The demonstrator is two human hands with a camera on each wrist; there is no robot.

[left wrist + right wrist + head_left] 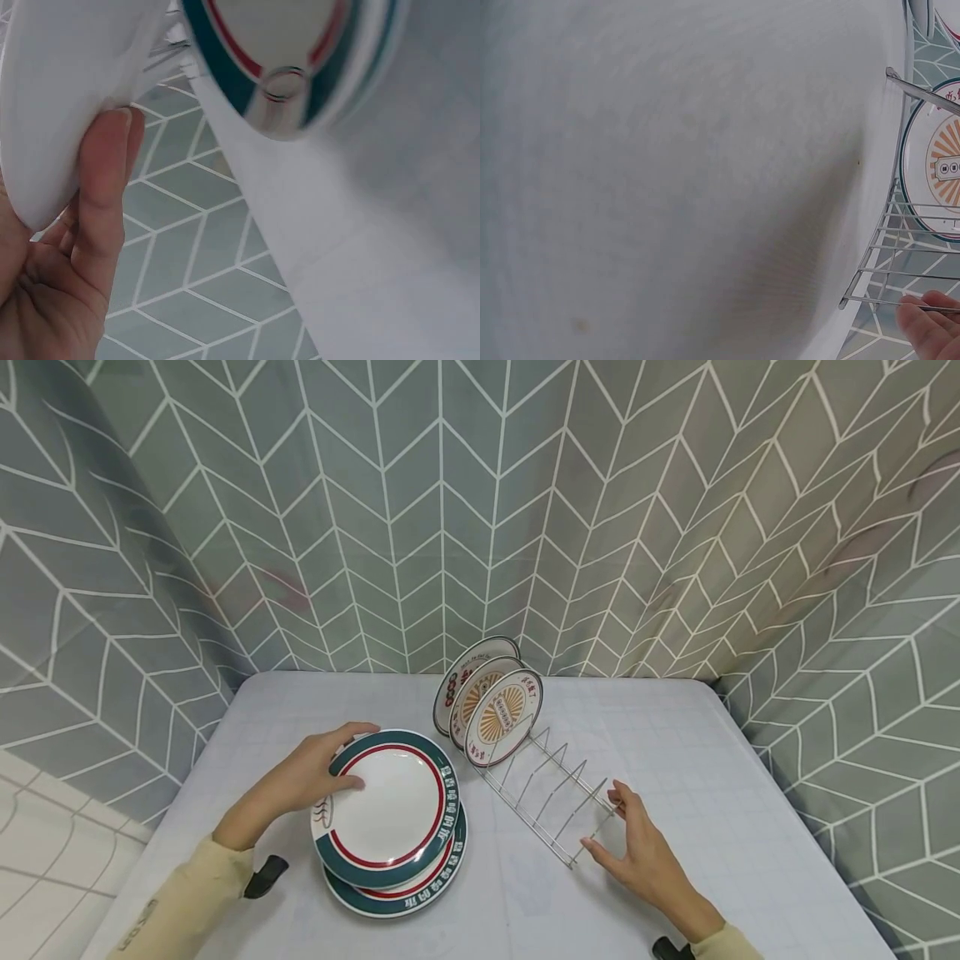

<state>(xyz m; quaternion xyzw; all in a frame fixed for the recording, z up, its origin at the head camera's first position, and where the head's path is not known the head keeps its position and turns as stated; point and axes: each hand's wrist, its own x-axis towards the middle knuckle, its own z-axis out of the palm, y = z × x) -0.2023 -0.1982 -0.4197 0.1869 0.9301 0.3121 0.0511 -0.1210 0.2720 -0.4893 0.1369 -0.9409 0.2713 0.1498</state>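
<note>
My left hand [311,772] grips the edge of a white plate [397,802] with a green rim and a red ring, thumb on top. In the left wrist view the fingers [101,165] press on the pale underside of this plate [67,82], held apart from the green-rimmed plates [281,97] below. My right hand [645,860] holds the near right end of a wire plate rack [555,793], thumb and fingertips spread across its end. Right-hand fingertips [926,322] touch the rack's wire in the right wrist view.
Plates with a sunburst print [504,718] stand upright in the rack's far end, a red-lettered plate [476,664] behind them. Lower green-rimmed plates [412,902] lie stacked on the white-covered table [525,910]. A patterned curtain [480,510] hangs behind.
</note>
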